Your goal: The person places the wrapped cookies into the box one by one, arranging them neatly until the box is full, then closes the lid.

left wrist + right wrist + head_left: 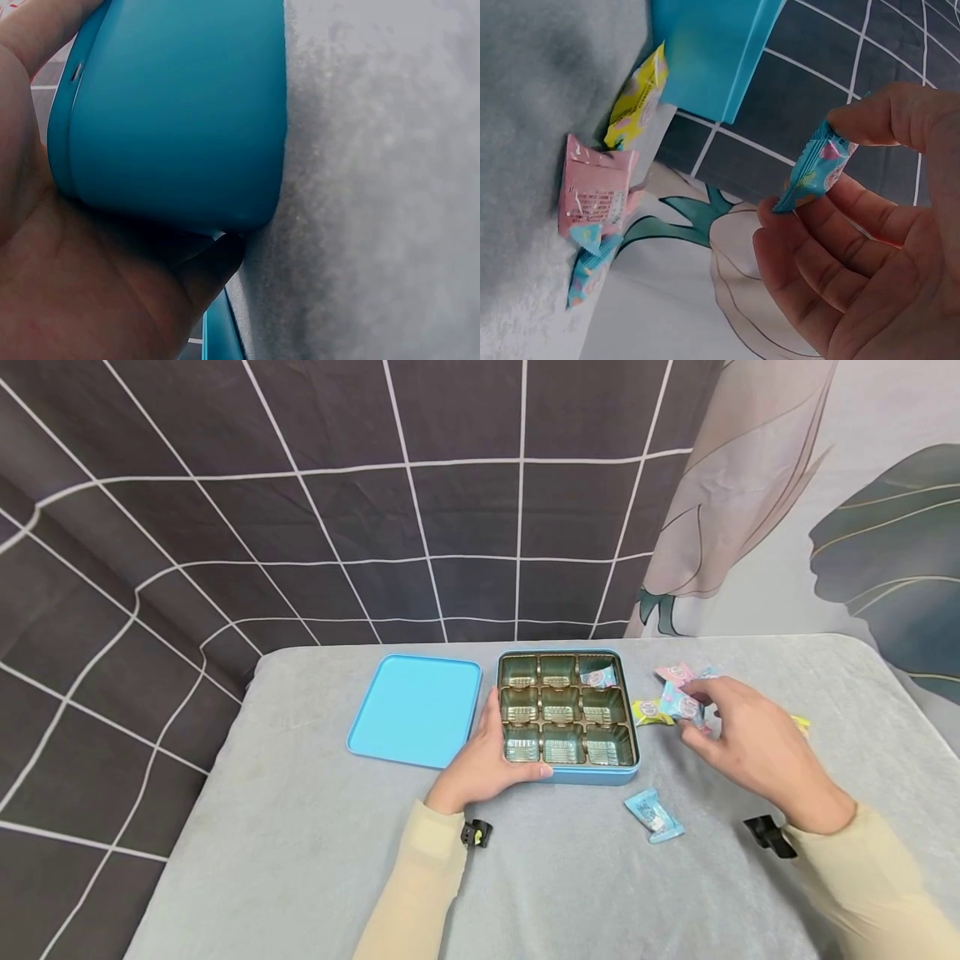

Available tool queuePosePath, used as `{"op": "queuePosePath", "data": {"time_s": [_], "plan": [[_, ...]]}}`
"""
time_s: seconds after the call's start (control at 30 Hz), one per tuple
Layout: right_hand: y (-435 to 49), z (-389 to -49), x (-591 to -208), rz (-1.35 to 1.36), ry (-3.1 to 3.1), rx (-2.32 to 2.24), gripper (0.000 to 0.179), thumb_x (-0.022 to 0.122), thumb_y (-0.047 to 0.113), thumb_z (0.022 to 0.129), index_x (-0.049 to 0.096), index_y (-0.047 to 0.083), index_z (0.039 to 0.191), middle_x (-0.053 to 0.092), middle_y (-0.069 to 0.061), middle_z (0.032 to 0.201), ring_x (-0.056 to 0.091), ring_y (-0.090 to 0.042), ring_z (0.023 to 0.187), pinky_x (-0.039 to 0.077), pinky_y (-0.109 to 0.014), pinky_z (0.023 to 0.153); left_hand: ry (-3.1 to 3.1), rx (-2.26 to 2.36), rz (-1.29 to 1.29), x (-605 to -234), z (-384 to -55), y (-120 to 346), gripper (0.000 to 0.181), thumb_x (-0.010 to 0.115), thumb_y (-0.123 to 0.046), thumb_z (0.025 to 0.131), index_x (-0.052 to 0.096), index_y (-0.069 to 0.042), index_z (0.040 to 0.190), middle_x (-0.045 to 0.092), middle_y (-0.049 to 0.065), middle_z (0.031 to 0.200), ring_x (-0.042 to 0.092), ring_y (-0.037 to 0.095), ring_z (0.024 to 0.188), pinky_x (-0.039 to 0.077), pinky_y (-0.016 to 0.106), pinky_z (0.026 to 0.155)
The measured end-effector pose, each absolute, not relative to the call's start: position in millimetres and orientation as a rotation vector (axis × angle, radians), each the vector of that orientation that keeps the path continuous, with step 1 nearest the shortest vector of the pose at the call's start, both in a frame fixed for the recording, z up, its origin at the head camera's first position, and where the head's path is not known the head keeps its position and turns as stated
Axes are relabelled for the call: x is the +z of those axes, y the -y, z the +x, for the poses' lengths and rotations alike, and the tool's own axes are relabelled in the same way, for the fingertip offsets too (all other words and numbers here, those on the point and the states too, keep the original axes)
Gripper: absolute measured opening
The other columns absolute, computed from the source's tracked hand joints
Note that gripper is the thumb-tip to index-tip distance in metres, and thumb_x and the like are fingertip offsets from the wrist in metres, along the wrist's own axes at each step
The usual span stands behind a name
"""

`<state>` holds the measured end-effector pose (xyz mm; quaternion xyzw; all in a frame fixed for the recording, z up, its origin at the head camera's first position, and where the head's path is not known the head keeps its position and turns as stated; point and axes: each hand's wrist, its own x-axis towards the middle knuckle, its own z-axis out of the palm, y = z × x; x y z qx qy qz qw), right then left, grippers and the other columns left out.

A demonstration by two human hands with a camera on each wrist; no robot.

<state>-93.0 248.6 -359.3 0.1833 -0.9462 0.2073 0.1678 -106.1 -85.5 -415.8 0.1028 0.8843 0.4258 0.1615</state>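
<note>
From the fingers of your right hand (761, 739), which pinch a blue candy (681, 703), you have room to pass leftward above the yellow candy (649, 713) and over the rim of the tin (588, 776). Eight compartments (560, 704) are open from above; a wrapped candy (598, 677) takes the far right one. Your left hand (480, 760) blocks the tin's near left corner, and the lid (415, 710) lies just left. Coming in low from the near right, you meet a loose candy (654, 816); the bench (285, 860) leaves room nearer you. Beyond its far edge hangs a dark cloth (465, 585).
</note>
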Motion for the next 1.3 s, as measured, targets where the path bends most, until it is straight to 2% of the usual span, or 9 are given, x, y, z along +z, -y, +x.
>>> {"op": "queuePosePath", "data": {"time_s": [0.27, 0.4, 0.53, 0.67, 1.03, 1.3], "plan": [[-241.0, -96.2, -357.3, 0.487, 2.701, 0.608, 0.032, 0.072, 0.011, 0.078, 0.068, 0.003, 0.109, 0.065, -0.007, 0.092, 0.051, -0.018, 0.072, 0.041, -0.037, 0.062, -2.529, 1.215, 0.302, -415.5, -105.7, 86.0, 0.139, 0.082, -0.059, 0.076, -0.018, -0.012, 0.159, -0.013, 0.009, 0.168, 0.002, 0.024, 0.152, 0.025, 0.048, 0.117], [-236.0, -98.4, -356.9, 0.482, 2.689, 0.624, 0.034, 0.071, 0.010, 0.078, 0.068, 0.001, 0.110, 0.066, -0.010, 0.094, 0.052, -0.021, 0.075, 0.041, -0.039, 0.065, -2.524, 1.219, 0.302, -415.4, -106.2, 85.4, 0.137, 0.082, -0.058, 0.077, -0.017, -0.012, 0.159, -0.013, 0.009, 0.168, 0.002, 0.024, 0.152, 0.025, 0.048, 0.117], [-231.2, -100.2, -355.7, 0.473, 2.690, 0.648, 0.036, 0.071, 0.010, 0.078, 0.068, 0.000, 0.113, 0.069, -0.017, 0.108, 0.060, -0.029, 0.087, 0.045, -0.046, 0.072, -2.527, 1.216, 0.307, -415.9, -107.0, 84.7, 0.137, 0.083, -0.057, 0.077, -0.017, -0.012, 0.160, -0.012, 0.009, 0.168, 0.003, 0.025, 0.152, 0.025, 0.049, 0.117], [-226.6, -102.1, -354.0, 0.463, 2.691, 0.666, 0.039, 0.071, 0.010, 0.080, 0.069, 0.003, 0.118, 0.069, -0.016, 0.115, 0.062, -0.030, 0.092, 0.045, -0.048, 0.073, -2.531, 1.217, 0.306, -416.0, -107.4, 84.8, 0.138, 0.083, -0.057, 0.076, -0.017, -0.012, 0.160, -0.012, 0.010, 0.168, 0.003, 0.024, 0.152, 0.025, 0.048, 0.117], [-219.1, -109.3, -355.5, 0.471, 2.679, 0.669, 0.034, 0.071, 0.009, 0.081, 0.068, 0.003, 0.115, 0.067, -0.011, 0.104, 0.056, -0.023, 0.078, 0.044, -0.043, 0.068, -2.531, 1.213, 0.328, -417.8, -107.3, 86.1, 0.136, 0.082, -0.056, 0.078, -0.018, -0.011, 0.159, -0.013, 0.010, 0.168, 0.001, 0.025, 0.152, 0.025, 0.049, 0.117], [-212.2, -116.8, -354.2, 0.472, 2.697, 0.688, 0.031, 0.072, 0.011, 0.081, 0.069, 0.003, 0.111, 0.067, -0.010, 0.099, 0.056, -0.019, 0.076, 0.044, -0.041, 0.069, -2.527, 1.223, 0.329, -418.3, -107.5, 86.8, 0.138, 0.082, -0.058, 0.077, -0.018, -0.012, 0.159, -0.013, 0.010, 0.168, 0.003, 0.025, 0.152, 0.025, 0.049, 0.117]]}}
